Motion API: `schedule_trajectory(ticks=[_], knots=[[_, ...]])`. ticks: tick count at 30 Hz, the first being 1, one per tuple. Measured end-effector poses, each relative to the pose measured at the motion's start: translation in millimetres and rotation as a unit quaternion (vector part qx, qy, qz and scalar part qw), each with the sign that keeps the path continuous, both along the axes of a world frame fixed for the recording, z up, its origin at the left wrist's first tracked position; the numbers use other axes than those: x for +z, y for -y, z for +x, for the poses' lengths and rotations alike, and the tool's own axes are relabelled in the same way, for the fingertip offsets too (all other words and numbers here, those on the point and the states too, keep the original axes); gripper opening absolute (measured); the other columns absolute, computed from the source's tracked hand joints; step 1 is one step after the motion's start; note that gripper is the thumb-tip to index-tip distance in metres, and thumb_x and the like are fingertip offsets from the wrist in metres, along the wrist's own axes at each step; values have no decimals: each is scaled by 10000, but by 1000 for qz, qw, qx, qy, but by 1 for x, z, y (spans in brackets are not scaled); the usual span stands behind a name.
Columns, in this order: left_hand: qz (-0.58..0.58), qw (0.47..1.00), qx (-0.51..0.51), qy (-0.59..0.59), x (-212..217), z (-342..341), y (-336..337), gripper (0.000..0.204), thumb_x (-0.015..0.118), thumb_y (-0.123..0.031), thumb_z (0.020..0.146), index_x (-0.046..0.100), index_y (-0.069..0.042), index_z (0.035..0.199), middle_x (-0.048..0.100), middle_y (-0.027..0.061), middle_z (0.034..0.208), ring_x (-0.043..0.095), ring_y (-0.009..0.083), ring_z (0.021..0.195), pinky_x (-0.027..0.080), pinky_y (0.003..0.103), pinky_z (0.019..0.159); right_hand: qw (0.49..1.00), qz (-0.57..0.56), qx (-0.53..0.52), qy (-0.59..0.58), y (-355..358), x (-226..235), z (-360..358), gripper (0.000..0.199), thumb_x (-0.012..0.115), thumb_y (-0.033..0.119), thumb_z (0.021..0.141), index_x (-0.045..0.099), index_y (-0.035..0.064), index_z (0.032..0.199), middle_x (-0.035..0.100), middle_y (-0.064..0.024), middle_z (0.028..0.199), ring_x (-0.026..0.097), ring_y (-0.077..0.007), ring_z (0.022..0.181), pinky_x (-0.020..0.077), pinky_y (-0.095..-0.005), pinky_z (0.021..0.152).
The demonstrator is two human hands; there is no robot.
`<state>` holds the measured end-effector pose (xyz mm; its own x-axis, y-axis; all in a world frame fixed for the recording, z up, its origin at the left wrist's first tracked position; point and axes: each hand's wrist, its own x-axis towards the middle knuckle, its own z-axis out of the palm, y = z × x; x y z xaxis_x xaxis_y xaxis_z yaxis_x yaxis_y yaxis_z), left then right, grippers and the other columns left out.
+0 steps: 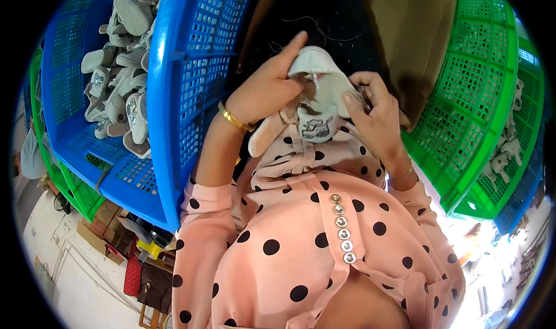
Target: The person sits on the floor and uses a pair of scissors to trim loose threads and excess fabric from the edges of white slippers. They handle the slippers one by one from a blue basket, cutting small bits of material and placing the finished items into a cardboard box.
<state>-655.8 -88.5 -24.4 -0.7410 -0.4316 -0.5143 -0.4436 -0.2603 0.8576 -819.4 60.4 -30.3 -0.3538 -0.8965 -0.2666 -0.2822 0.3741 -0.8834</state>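
A small white baby shoe (317, 100) with a dark printed patch on its tongue sits between both hands, close above my pink polka-dot top. My left hand (267, 87), a gold bangle on its wrist, grips the shoe's left side with one finger stretched up past the toe. My right hand (375, 113) clasps the shoe's right side, thumb pressed on its upper. A pale sole edge shows below the left hand.
A blue plastic crate (179, 91) on my left is filled with several similar white shoes (124, 57). A green crate (480, 97) on my right holds a few more shoes (505, 149). Cardboard (414, 33) lies ahead. Boxes and bags stand on the floor at lower left.
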Motion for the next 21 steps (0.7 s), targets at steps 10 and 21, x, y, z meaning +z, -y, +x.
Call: schedule_trajectory(ticks=[10, 21], knots=[[-114, 962, -245, -26, -8, -20, 7, 756, 524, -50, 818, 247, -67, 1522, 638, 203, 1161, 642, 211, 889, 503, 287, 813, 982, 60, 74, -162, 11, 1, -30, 295, 585, 108, 813, 565, 32, 1098, 629, -212, 744, 619, -405, 723, 493, -451, 666], [-501, 841, -196, 47, -6, -28, -10, 380, 596, 2, 741, 734, -160, 1056, 689, 89, 914, 626, 294, 862, 508, 359, 771, 952, 208, 80, -210, -5, -2, -55, 263, 551, 231, 778, 623, -21, 752, 611, -238, 744, 593, -436, 731, 490, -466, 656]])
